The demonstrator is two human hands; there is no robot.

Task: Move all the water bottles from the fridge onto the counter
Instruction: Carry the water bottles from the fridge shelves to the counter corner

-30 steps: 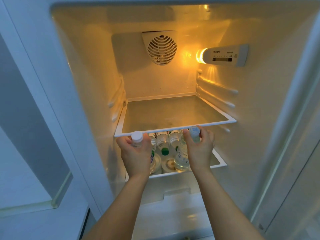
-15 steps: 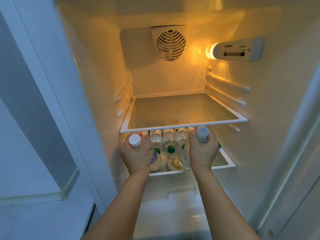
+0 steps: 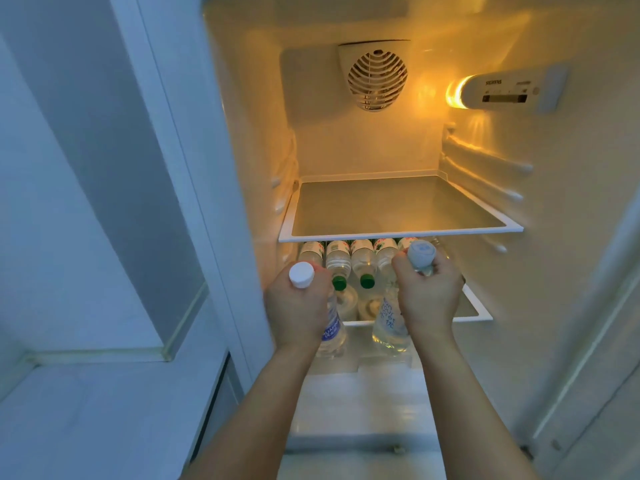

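Against the lower shelf, both bottles had come forward since half a second before: then they sat in close to the row, now you had them drawn out past the shelf's front lip, bases hanging in front of it. So, as I read it, the lift-out was done for this pair and the carry to the counter was next; no counter showed in view.

Left of that shelf, your left hand was wrapped round the neck of the white-capped bottle, fingers curled shut on it, cap poking above the fist, back of hand toward you, forearm running up from below. The fingertips were hidden behind the bottle.

Above the shelf's middle, the remaining bottles stood in a row, two green caps showing, so plenty was left to move.

Over the shelf's front right part, your right hand gripped the pale-blue-capped bottle the same way, fingers curled round its neck, bottle upright, wrist straight.
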